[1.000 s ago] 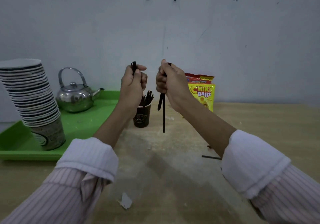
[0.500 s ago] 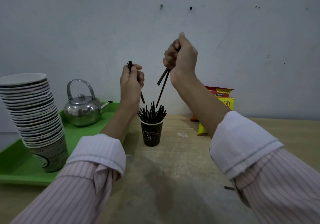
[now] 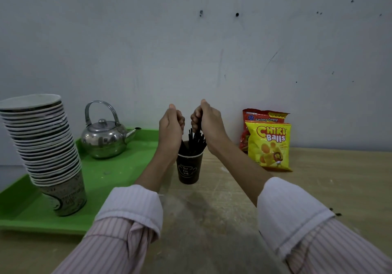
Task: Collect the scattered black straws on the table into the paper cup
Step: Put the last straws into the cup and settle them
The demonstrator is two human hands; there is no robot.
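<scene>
One wooden table (image 3: 318,189), pale and scuffed, carries everything here. One green plastic tray (image 3: 118,167) lies on its left part, holding one leaning stack of patterned paper cups (image 3: 44,146), too many to count surely, and one shiny round metal kettle (image 3: 104,138) with an arched handle. Two snack bags stand at the wall on the right: a yellow Chiki Balls bag (image 3: 269,146) in front of a red Kentang Goreng bag (image 3: 263,117). One dark paper cup (image 3: 189,170) with a white rim and pale printed logo stands upright between the forearms, beside the tray's edge. A bundle of thin, straight black straws (image 3: 196,141) pokes up from it, fanned slightly; their number cannot be told. The left hand (image 3: 170,127) is clenched above the cup's left rim around one straw slanting down into the cup. The right hand (image 3: 209,121) is closed on straws whose lower ends reach among those in the cup. Both striped sleeves are rolled back.
</scene>
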